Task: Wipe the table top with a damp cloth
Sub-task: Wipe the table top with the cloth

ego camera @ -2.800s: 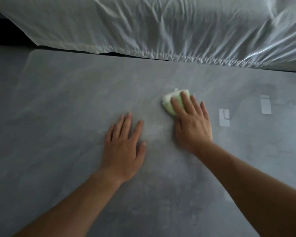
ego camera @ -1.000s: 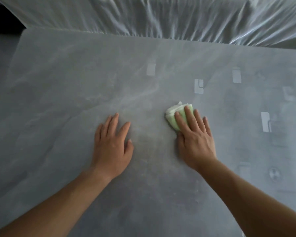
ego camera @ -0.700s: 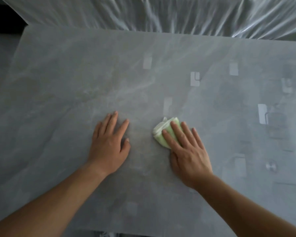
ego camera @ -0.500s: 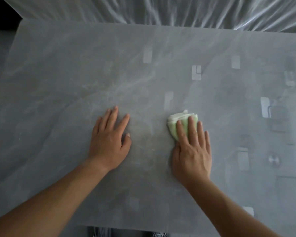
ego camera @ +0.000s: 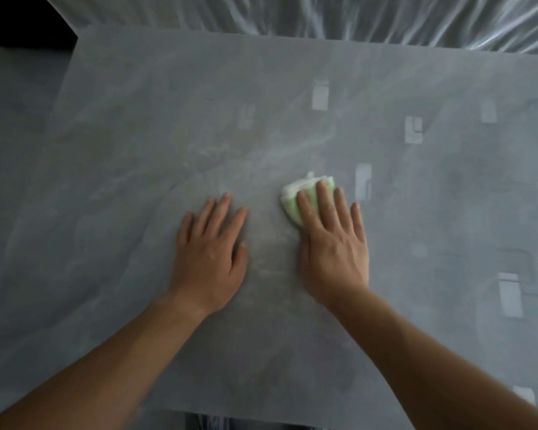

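Note:
A folded pale green and white cloth lies on the grey marbled table top a little right of centre. My right hand presses flat on the cloth, fingers spread over its near half, so only its far end shows. My left hand rests flat on the bare table just left of it, fingers slightly apart and holding nothing. A narrow strip of table separates the two hands.
Crinkled clear plastic sheeting covers something along the table's far edge. The table's left edge drops to a grey floor. The near edge runs just above the bottom of the view. Pale window reflections dot the right side.
My right hand has slid the cloth back and forth in short strokes and now sits close to my left hand. My left hand stays planted. The view has tilted down towards the near edge.

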Demonstrator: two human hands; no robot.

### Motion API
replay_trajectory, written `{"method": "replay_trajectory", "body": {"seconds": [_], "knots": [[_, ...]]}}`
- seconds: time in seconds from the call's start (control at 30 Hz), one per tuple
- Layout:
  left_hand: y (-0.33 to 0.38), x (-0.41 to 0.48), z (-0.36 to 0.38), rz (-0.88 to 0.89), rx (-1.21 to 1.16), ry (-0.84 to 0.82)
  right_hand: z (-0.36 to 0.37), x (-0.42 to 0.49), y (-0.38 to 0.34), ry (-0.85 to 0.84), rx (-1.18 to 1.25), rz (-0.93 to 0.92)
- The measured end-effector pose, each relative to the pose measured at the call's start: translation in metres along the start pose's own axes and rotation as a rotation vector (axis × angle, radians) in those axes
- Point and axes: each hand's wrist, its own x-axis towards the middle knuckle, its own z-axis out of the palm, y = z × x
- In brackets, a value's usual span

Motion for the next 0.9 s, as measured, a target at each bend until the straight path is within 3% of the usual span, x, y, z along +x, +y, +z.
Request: {"method": "replay_trajectory", "body": {"seconds": [0.07, 0.13, 0.3, 0.37, 0.53, 0.6, 0.77, 0.83, 0.9], "knots": [[-0.006, -0.002, -0.002, 0.027, -0.039, 0.008, -0.002, -0.032, 0.002, -0.065, -0.032, -0.198], [-0.014, -0.007, -0.003, 0.052, -0.079, 0.016, -0.008, -0.040, 0.014, -0.113, -0.041, -0.278], [-0.023, -0.012, -0.003, 0.089, -0.061, -0.022, -0.001, 0.026, -0.005, -0.031, -0.004, 0.056], [-0.024, -0.012, -0.001, 0.100, -0.063, -0.022, 0.005, 0.030, -0.023, -0.022, -0.004, 0.084], [-0.029, -0.015, 0.001, 0.140, -0.076, -0.014, 0.003, -0.049, -0.030, -0.122, -0.056, -0.301], [-0.030, -0.017, 0.002, 0.153, -0.070, -0.022, 0.000, -0.045, -0.016, -0.141, -0.056, -0.355], [-0.031, -0.017, 0.005, 0.154, -0.116, 0.000, 0.004, 0.009, -0.027, -0.015, -0.028, 0.129], [-0.032, -0.016, 0.006, 0.144, -0.204, 0.039, 0.011, 0.002, -0.045, -0.007, -0.026, 0.125], [-0.036, -0.016, 0.008, 0.137, -0.294, 0.075, 0.016, -0.029, -0.059, -0.035, -0.027, -0.003]]}}
